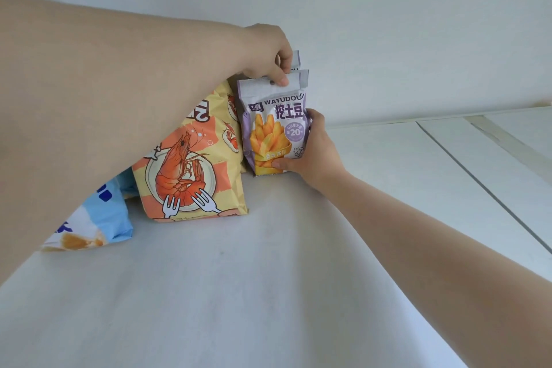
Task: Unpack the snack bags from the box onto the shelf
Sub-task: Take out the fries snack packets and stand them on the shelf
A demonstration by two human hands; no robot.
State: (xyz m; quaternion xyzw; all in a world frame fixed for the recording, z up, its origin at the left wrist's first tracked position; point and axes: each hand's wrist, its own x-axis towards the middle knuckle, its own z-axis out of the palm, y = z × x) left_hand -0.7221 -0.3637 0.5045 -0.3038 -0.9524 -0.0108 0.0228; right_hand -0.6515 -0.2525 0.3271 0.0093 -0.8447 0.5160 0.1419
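**Fingers steady a purple fries bag on the shelf**

Fingers (280, 81) of the left hand (265, 54) pinch the top seal of the purple fries bag (274, 128), closed on its upper edge, while the right hand (310, 155) cups the bag's lower corner at about five o'clock, thumb pressed on the front and the other fingers wrapped behind, out of sight. The bag stands upright on the white shelf (268, 263), its base touching the shelf or very nearly so. Just behind it, the top of a second purple bag (297, 58) peeks up at twelve o'clock. At nine o'clock from the fries bag leans a yellow shrimp bag (191, 170), touching or just beside it, and further round at eight o'clock lies a blue bag (101, 218), partly hidden under the left forearm. The box is not in view.

From where I stand, the step in hand looks like settling this bag into the row. To do it well, I would press the base flat first with the right hand, then nudge the bag back until it rests against the one behind, and only then loosen the pinch at the top. Letting go of the top too soon could let the bag tip forward, since it is light and narrow at the foot. Keeping the printed face turned outward would leave the row tidy.
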